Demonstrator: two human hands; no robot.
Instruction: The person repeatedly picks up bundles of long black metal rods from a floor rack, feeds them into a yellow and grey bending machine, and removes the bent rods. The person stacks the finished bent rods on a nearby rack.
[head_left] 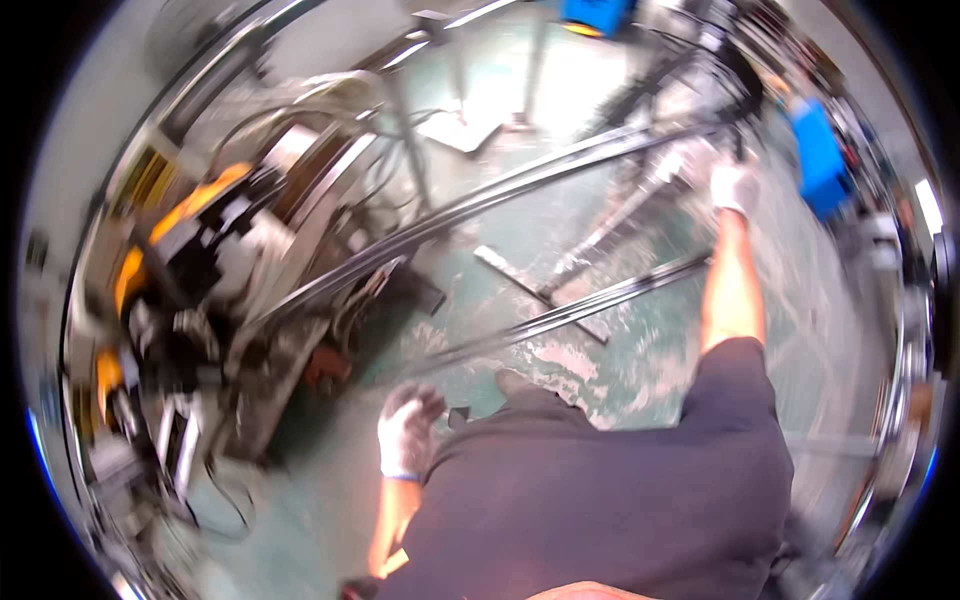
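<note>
My left hand [408, 425], in a white glove, hangs low beside my dark shirt with its fingers bent. Motion smears them, and I see nothing plainly in its grasp. My right arm reaches far forward; the white-gloved right hand [735, 188] looks closed at a dark upright piece [738, 145], too blurred to name. Long metal bars [480, 203] slant across in front of me, from the machine at left up toward the right hand. A second, lower bar [560, 322] runs roughly alongside them, nearer my body.
A machine with yellow and black parts [200, 215] fills the left side, with cables around it. A T-shaped metal stand foot [545, 297] rests on the worn green floor [630, 385]. Blue bins [820, 160] and shelving line the right. Another blue container [597, 15] is at the far end.
</note>
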